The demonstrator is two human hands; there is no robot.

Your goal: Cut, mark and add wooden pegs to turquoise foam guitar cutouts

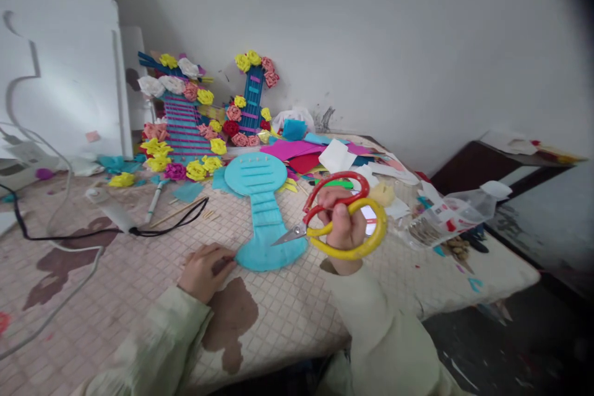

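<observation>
My right hand (346,229) is closed around a pair of scissors (380,229) with one red and one yellow handle loop. The blades look together, pointing left over the lower part of a light-blue, paper-covered cutout (266,213). This cutout has a round upper end, a narrow neck with raised crosswise strips and a wide rounded base; small pale pegs stand along its top. At the base's left edge, my left hand (206,272) has thumb and fingertips pinched on the rim.
Two flower-trimmed panels (183,127) (253,99) lean against the wall. Coloured paper sheets (292,151) lie behind the cutout. A white glue gun (111,210) with a black cord is at left, near thin sticks (179,213). At right lies a clear plastic container (452,216).
</observation>
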